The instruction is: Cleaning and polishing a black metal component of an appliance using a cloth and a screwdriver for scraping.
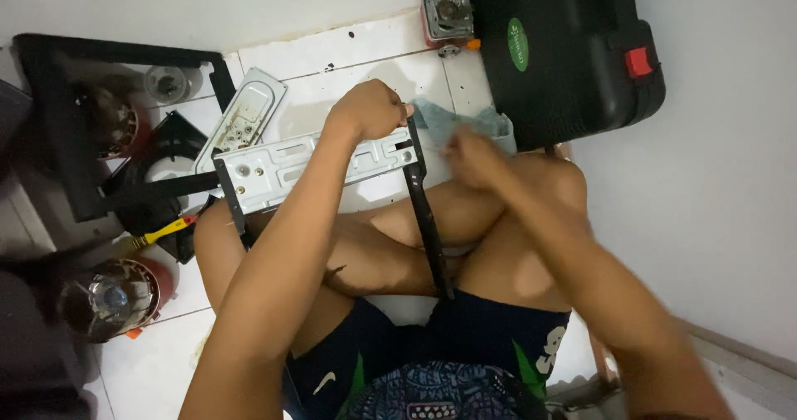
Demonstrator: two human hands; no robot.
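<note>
Nearest: crossed bare legs (415,246) in dark shorts, seated on white floor tiles (349,63). A metal frame (332,167) rests across the knees: a grey perforated sheet-metal crossbar with black side rails, one rail running down between the legs.

Left hand (369,109): closed in a fist over the top corner where crossbar meets the right-side black rail; firm wrap, fingers hidden on the far side.

Right hand (477,158): motion-blurred, just beside that rail and over a pale blue-grey cloth (465,121). Cannot tell whether it is closed, or whether it has the cloth pinched.

Handling, by judgement: frame looks stiff, thin-gauge, fairly light but awkward and long; stamped edges probably sharp. The painted black rails look the safer hold, not the punched crossbar.

Further out: a loose grey metal plate (245,117) touching the frame's far side; a yellow-handled screwdriver (162,233) by the left knee; round burner parts (112,291) at left; a black frame (66,121) beyond; a black plastic case (564,46) with red latch, a small square metal part (448,13) beside it.

Hard to read: the frame's lower end under the legs; left edge dark, contents murky.
</note>
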